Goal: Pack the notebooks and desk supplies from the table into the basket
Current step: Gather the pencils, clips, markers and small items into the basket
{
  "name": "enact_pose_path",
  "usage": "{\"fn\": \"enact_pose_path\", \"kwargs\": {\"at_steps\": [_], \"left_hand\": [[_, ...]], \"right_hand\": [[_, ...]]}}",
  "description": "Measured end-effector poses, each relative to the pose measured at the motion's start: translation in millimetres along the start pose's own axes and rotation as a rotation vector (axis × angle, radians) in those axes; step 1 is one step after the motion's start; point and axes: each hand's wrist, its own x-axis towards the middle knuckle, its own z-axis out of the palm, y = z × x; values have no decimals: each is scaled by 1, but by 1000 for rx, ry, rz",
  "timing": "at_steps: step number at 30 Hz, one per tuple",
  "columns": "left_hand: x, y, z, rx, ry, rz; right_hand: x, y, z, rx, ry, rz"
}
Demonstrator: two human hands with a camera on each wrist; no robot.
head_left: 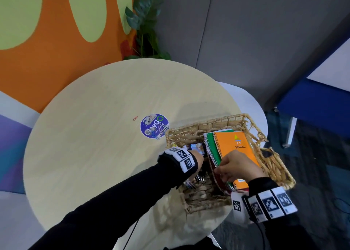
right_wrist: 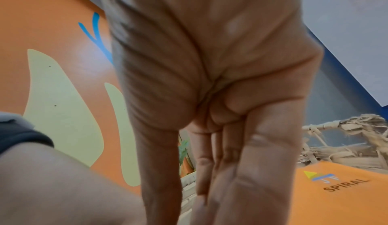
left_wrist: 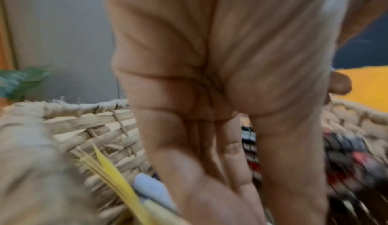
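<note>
A wicker basket (head_left: pixel 214 122) stands on the right side of the round table (head_left: pixel 94 145). An orange spiral notebook (head_left: pixel 234 143) leans in it over a green one (head_left: pixel 213 145) and a red one (head_left: pixel 220 183). My right hand (head_left: pixel 234 166) pinches the near spiral edge of this stack, thumb on one side and fingers against the orange cover (right_wrist: pixel 335 195). My left hand (head_left: pixel 198 158) reaches into the basket's left half, fingers (left_wrist: pixel 231 153) pointing straight down beside a pen (left_wrist: pixel 151 188) and yellow sheets (left_wrist: pixel 113 175). Its fingertips are hidden. A red paper clip (head_left: pixel 135 118) lies on the table.
A round purple sticker (head_left: pixel 154 125) marks the table centre, with paper clips (head_left: pixel 156 136) lying on it. A small blue card (head_left: pixel 198 148) stands inside the basket. Beyond the table are a plant (head_left: pixel 145 22), a white seat (head_left: pixel 251 105) and blue furniture (head_left: pixel 312 107).
</note>
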Motion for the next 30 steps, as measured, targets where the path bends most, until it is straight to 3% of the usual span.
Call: {"fn": "enact_pose_path", "kwargs": {"at_steps": [5, 8, 10, 13, 16, 22, 30], "left_hand": [[-12, -54, 7, -647, 540, 94], [-18, -110, 15, -918, 831, -44], [-14, -155, 27, -993, 927, -212], [6, -215, 44, -1044, 949, -415], [27, -252, 50, -1052, 918, -505], [72, -283, 39, -1060, 853, -501], [103, -299, 35, -934, 703, -441]], "right_hand": [[1, -19, -14, 80, 57, -139], [4, -52, -30, 204, 116, -243], [12, -83, -37, 263, 144, -309], [39, -138, -33, 331, 169, -404], [77, -189, -3, 342, 153, -430], [133, -236, 78, -159, 68, -260], [163, -250, 98, -451, 32, -30]]}}
